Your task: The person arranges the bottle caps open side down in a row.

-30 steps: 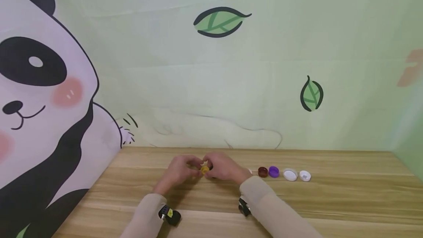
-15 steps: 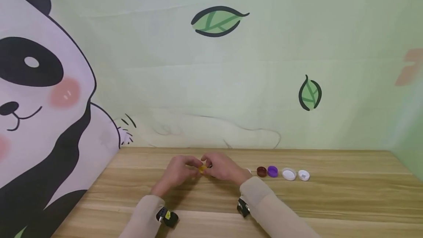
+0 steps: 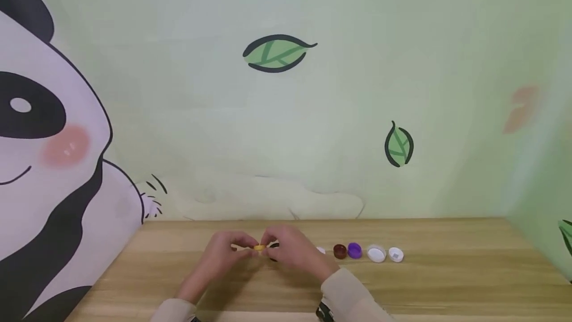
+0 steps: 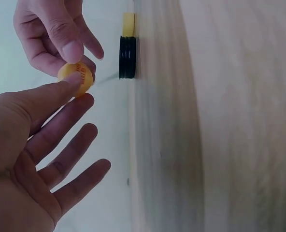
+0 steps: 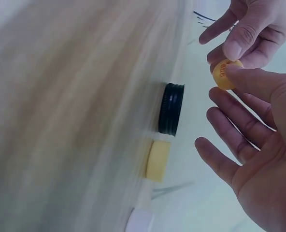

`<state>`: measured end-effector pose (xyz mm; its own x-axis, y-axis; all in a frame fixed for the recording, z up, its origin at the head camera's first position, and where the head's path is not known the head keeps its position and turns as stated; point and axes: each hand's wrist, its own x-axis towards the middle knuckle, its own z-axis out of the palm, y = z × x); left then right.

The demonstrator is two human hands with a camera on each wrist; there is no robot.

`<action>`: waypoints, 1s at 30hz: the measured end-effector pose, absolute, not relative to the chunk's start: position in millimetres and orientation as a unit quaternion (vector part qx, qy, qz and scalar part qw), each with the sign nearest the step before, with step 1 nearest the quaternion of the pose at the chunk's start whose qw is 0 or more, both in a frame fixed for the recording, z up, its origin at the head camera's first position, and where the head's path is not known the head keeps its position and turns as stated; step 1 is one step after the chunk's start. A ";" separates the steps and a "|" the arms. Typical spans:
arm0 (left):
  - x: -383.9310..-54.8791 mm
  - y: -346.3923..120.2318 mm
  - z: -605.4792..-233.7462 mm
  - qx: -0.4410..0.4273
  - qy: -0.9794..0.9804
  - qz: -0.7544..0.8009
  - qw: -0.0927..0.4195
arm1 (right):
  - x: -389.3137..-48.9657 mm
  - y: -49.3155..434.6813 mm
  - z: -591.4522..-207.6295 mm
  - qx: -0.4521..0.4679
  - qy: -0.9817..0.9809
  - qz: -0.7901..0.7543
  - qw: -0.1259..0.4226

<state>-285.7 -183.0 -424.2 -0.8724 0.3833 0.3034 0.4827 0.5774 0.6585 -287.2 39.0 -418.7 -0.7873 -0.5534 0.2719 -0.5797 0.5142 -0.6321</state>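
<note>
A small yellow cap [image 3: 259, 248] with red print on its face is held up between both hands over the far part of the table. My left hand [image 3: 222, 253] pinches it between thumb and index finger. The other fingers of that hand spread loosely in the left wrist view. From the opposite side my right hand [image 3: 292, 250] also pinches the cap [image 5: 221, 79], thumb on the printed face. Close by on the table stands a black ridged cap [image 4: 127, 57], mostly hidden behind the right hand in the head view. Beside it sits another yellow cap [image 5: 157, 161].
A row of caps runs to the right on the wooden table [image 3: 438, 277]: a partly covered white one [image 3: 321, 250], a dark red one [image 3: 339, 251], a purple one [image 3: 354, 250] and two whitish ones [image 3: 376, 253]. A printed green backdrop [image 3: 339, 88] rises behind the table.
The held cap has turned from showing its round side to nearly edge-on in the head view. Both hands keep hold of it. The head view has tilted up and shifted right.
</note>
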 end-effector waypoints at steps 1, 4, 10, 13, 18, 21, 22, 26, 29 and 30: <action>-282.3 -184.2 -425.1 -0.243 -0.884 -0.396 0.059 | -284.4 38.1 -419.4 0.325 -0.866 0.379 0.017; -272.0 -187.3 -426.7 -0.240 -0.874 -0.420 0.045 | -277.0 35.8 -419.9 0.325 -0.853 0.408 0.016; -256.1 -189.4 -425.2 -0.236 -0.861 -0.445 0.064 | -266.9 31.8 -418.2 0.322 -0.827 0.461 0.007; -252.6 -189.5 -423.2 -0.236 -0.858 -0.448 0.085 | -265.0 29.4 -415.5 0.308 -0.823 0.477 0.001; -251.5 -189.0 -422.0 -0.256 -0.846 -0.452 0.122 | -264.2 28.2 -410.1 0.289 -0.820 0.493 -0.009; -251.7 -188.9 -423.2 -0.283 -0.832 -0.461 0.128 | -263.2 30.7 -409.4 0.281 -0.813 0.510 -0.016; -251.7 -188.7 -423.6 -0.291 -0.827 -0.463 0.126 | -262.4 32.2 -409.6 0.275 -0.810 0.518 -0.020; -253.1 -186.3 -424.1 -0.311 -0.821 -0.467 0.107 | -260.3 38.4 -410.9 0.252 -0.792 0.555 -0.036; -254.9 -182.9 -423.6 -0.314 -0.824 -0.460 0.103 | -259.0 42.2 -410.8 0.244 -0.775 0.581 -0.049; -255.7 -181.7 -423.6 -0.314 -0.826 -0.457 0.101 | -258.5 43.5 -410.8 0.245 -0.772 0.584 -0.051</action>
